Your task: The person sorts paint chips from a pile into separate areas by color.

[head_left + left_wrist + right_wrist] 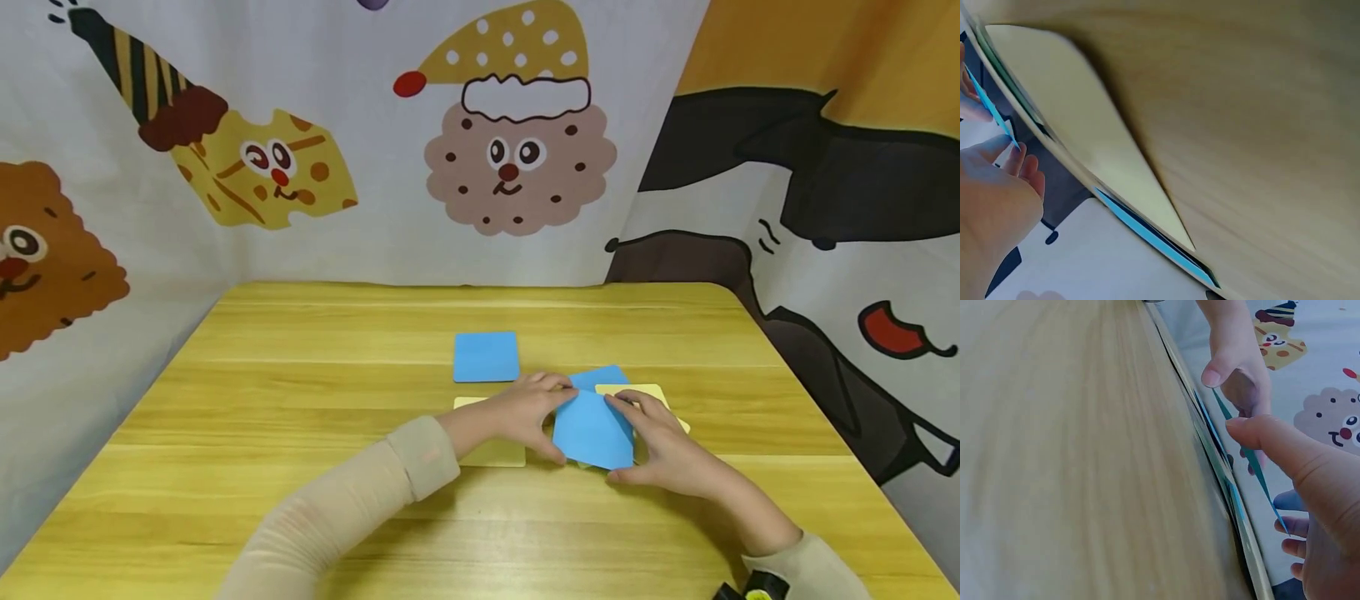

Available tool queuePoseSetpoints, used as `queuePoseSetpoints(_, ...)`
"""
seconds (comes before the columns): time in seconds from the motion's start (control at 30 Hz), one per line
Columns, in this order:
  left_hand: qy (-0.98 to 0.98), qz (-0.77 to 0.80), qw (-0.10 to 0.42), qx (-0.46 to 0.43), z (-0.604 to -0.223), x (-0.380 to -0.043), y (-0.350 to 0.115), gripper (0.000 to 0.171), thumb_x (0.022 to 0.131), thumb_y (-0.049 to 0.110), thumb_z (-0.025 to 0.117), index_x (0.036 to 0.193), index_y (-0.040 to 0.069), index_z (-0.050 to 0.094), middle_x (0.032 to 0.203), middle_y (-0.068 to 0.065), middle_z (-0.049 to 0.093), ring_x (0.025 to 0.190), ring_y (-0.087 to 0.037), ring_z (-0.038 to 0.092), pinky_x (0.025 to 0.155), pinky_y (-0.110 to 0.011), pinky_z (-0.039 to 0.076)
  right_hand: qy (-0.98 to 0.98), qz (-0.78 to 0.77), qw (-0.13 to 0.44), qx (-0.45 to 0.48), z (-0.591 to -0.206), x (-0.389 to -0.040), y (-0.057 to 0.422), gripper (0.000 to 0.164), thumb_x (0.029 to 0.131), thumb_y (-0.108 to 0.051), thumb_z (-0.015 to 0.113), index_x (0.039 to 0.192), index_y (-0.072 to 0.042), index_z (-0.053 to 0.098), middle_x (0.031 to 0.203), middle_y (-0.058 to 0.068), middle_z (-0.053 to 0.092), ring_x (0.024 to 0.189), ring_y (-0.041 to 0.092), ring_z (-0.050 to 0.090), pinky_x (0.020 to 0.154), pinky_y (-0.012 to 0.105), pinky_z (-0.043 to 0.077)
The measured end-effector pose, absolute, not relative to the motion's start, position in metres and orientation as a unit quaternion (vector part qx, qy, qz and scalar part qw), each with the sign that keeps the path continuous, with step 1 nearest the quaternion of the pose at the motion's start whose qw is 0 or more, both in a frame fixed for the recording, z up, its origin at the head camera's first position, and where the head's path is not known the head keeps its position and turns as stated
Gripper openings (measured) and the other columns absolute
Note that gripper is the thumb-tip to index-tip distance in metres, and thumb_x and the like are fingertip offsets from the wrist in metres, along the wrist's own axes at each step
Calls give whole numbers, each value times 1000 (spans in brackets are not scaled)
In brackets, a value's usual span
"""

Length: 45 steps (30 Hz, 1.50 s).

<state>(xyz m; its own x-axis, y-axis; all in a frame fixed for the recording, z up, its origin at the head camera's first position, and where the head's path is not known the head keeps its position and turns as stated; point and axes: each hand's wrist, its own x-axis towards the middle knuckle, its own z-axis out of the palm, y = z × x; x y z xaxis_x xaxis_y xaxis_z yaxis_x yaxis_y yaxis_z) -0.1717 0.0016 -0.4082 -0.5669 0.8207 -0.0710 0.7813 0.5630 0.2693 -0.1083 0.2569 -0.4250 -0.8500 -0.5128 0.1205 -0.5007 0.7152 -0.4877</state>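
Between both hands is a blue square card (pixel 594 432), raised and tilted above other cards. My left hand (pixel 525 414) pinches its left edge, with the thumb at the lower corner and fingers at the upper one. The right hand (pixel 662 440) holds the opposite edge the same way. Seen from the right wrist, the blue card (pixel 1252 464) shows nearly edge-on, spanning from the left hand (pixel 1241 372) to the right hand (pixel 1332 500). Behind it lie another blue card (pixel 600 377) and a yellow card (pixel 648 392), both partly hidden.
A yellow card (pixel 491 452) lies under my left wrist. Farther back, a single blue card (pixel 486 357) rests flat on the wooden table (pixel 300 400). A printed cloth (pixel 375 242) hangs behind the table's far edge.
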Motion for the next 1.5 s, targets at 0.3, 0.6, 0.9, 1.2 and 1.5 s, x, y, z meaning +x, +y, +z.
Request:
queuePoseSetpoints(0.3,875,142,69,457,-400,-170,-22,103,73,60,74,149,6,32,150,-8,31,136,-22,26,108,-43,25,923,-254,0,-288,-411,-111,239,100,71,-47,82,147,-3,34,144,16,31,129,39,28,93,58,36)
queuePoseSetpoints(0.6,883,166,46,437,-398,-165,-47,103,70,56,78,148,5,35,147,-9,34,135,-24,26,108,-45,25,916,-248,-11,-314,-405,-120,217,101,69,-44,85,147,-3,35,143,15,32,127,35,32,94,55,35)
queuePoseSetpoints(0.9,891,188,46,411,-399,-163,-72,101,70,54,79,147,4,37,147,-9,35,136,-25,25,108,-47,23,910,-262,0,-322,-405,-128,194,103,66,-42,87,147,-5,35,144,15,33,129,33,30,96,53,35)
queuePoseSetpoints(1.2,898,201,44,388,-404,-170,-98,101,69,52,80,146,3,37,146,-7,36,133,-24,27,107,-45,25,905,-263,18,-334,-407,-146,168,101,67,-40,86,147,-4,36,145,19,32,132,36,27,100,60,26)
queuePoseSetpoints(1.5,899,226,28,373,-408,-188,-121,100,69,46,83,145,0,38,146,-12,36,133,-29,28,106,-54,23,901,-264,40,-343,-404,-172,146,101,70,-39,85,149,-4,33,148,20,28,134,36,24,102,61,24)
